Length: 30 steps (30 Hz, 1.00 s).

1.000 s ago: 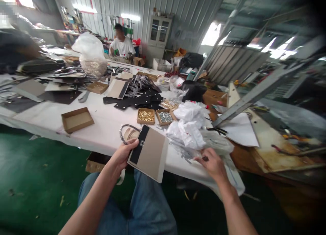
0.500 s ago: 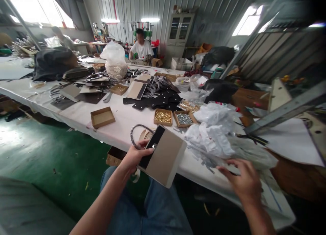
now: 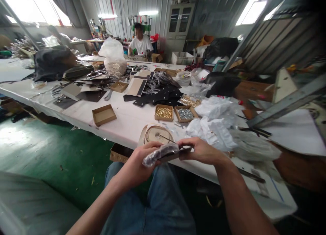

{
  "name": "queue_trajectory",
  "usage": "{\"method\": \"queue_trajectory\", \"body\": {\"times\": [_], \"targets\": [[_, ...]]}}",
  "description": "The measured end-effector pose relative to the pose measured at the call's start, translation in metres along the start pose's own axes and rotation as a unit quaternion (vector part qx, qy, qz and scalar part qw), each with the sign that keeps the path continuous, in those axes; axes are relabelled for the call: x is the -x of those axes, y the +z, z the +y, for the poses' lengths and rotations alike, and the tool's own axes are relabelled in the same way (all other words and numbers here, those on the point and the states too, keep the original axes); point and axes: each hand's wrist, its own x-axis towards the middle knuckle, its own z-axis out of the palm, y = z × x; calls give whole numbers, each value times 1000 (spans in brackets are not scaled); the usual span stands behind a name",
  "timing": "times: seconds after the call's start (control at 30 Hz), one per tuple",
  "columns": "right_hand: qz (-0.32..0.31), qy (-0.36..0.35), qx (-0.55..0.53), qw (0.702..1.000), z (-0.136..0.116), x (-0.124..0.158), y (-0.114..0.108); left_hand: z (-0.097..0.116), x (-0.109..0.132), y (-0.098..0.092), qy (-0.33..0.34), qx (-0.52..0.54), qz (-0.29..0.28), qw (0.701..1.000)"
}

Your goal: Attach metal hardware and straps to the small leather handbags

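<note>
Our left hand (image 3: 144,163) and right hand (image 3: 202,151) grip the handbag (image 3: 174,156) by its plastic-wrapped handle (image 3: 166,149) and edge, apparently for steadiness. Beyond our fingertips, 2 cardboard trays (image 3: 163,119) of metal studs (image 3: 163,112) seem placed within easy reach.

this is a workshop, a small factory floor by the look of it: a long, white-covered tabletop (image 3: 129,118) carries flat panels (image 3: 136,87), black strips (image 3: 155,97) with metal studs, and small open boxes of gold-coloured fasteners (image 3: 163,112) and silver-coloured fasteners (image 3: 185,114). beyond it, a co-worker (image 3: 143,45) in white is near green-framed machinery (image 3: 146,27), with tube lights (image 3: 148,13) along a ribbed wall (image 3: 212,23). the floor (image 3: 84,157) is green.
</note>
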Motion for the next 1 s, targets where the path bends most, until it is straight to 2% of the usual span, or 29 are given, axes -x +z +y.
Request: {"method": "queue_trajectory", "body": {"times": [0.1, 0.23, 0.37, 0.43, 0.6, 0.8, 1.0], "targets": [[29, -4, -99, 995, 1, -3, 24, -9, 22, -8, 55, -122, -3, 991], [86, -3, -164, 983, 15, 3, 57, -28, 53, -14, 85, -272, 58, 957], [92, -31, -197, 976, 21, 10, 72, -36, 72, -20, 105, -382, 54, 916], [93, -52, -210, 972, 21, 12, 77, -39, 78, -22, 106, -409, 36, 906], [102, -67, -220, 968, 26, 15, 86, -47, 91, -23, 88, -426, 21, 900], [96, -109, -225, 964, 44, 23, 89, -49, 106, -20, 120, -465, 91, 872], [133, -118, -246, 953, 53, 28, 94, -54, 117, -12, 125, -492, 148, 849]]}}
